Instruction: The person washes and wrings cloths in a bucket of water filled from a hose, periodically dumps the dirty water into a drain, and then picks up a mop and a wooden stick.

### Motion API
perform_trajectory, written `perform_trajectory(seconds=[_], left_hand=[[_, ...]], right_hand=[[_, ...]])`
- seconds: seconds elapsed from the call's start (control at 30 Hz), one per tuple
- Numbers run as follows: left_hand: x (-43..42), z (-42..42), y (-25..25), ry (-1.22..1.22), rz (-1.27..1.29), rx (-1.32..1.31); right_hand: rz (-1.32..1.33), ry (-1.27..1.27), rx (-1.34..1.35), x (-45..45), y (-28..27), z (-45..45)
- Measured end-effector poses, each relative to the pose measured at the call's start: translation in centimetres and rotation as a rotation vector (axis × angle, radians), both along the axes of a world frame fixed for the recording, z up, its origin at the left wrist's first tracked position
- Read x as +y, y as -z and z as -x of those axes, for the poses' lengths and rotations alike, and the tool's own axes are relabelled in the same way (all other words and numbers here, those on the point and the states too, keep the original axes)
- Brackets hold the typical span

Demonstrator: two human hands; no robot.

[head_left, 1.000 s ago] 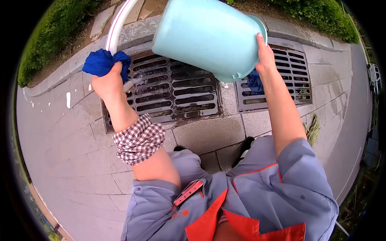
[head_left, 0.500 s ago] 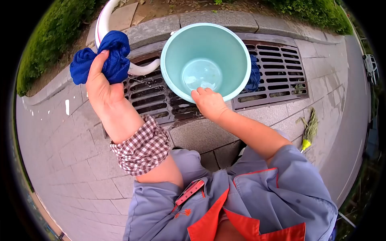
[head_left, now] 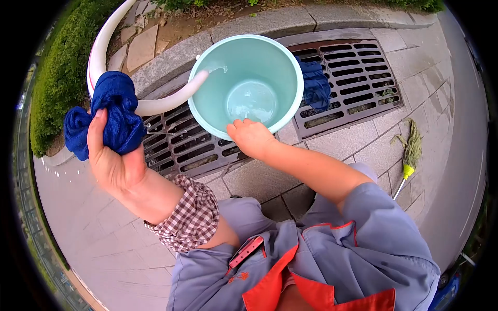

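While the left hand [head_left: 116,168] sits at the left of the frame with its fingers closed around a bunched blue cloth [head_left: 114,122], the right hand [head_left: 251,139] is clamped on the near rim of a pale green bucket [head_left: 259,65] at the upper centre. A white hose [head_left: 166,103] comes down from the upper left, passes behind the cloth and crosses the bucket's left rim, its end lying over the open mouth. Whether the left hand also grips the hose itself, I cannot tell, because the cloth hides it. Drops of water show beneath the hose, above the left grate [head_left: 189,135]. Just right of the bucket, a dark blue rag [head_left: 314,85] lies on the right grate [head_left: 358,118]. At the right of the frame, a mop [head_left: 412,147] lies on the paving [head_left: 347,140].
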State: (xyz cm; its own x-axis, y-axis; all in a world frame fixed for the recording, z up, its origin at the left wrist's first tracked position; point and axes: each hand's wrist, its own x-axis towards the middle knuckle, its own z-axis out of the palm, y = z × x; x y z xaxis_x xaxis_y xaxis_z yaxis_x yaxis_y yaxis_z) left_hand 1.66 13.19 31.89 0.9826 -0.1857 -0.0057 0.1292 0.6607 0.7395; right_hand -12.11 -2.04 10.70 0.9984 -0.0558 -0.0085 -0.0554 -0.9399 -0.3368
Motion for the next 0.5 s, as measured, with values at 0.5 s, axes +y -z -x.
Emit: perform_trajectory(seconds=[0.5], left_hand=[[-7.3, -2.4, 18.9, 0.076, -0.609, 0.402]], right_hand=[[-0.368, 0.505, -0.569, -17.6, -1.5, 1.4]])
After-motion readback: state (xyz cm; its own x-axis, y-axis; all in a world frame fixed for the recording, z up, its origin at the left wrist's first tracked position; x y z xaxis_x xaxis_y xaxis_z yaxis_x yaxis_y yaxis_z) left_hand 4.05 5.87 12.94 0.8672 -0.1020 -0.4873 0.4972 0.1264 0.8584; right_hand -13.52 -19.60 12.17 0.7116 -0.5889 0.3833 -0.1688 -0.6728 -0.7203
